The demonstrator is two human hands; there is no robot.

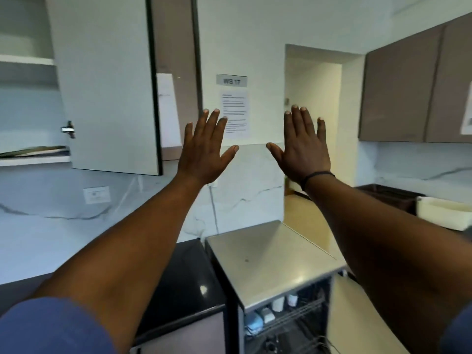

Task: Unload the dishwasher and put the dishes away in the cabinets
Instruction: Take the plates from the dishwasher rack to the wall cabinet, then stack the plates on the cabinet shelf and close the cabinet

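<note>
My left hand (204, 146) and right hand (305, 146) were both raised in front of me, backs toward the camera, fingers straight and spread wide, holding nothing and touching nothing. Below them stood the dishwasher (270, 261), its steel top bare and its front open, with the upper rack (288, 315) drawn partly out. In that rack I could make out a couple of pale cups (278, 302) and a bluish piece (254, 324), too blurred for me to name. Up at my left the cabinet door (107, 85) hung open, and the shelves (28, 60) behind it showed at the edge of the view, with something flat lying on the lowest one. I judged that no dish was in transit at that moment: I was between items, or at the very start or close of the job, with dishes left in the rack. The next move, as I read it, called for dropping both hands to the rack, taking one of the cups by its body, and lifting it clear of the wires before swinging it up toward the open cabinet.
</note>
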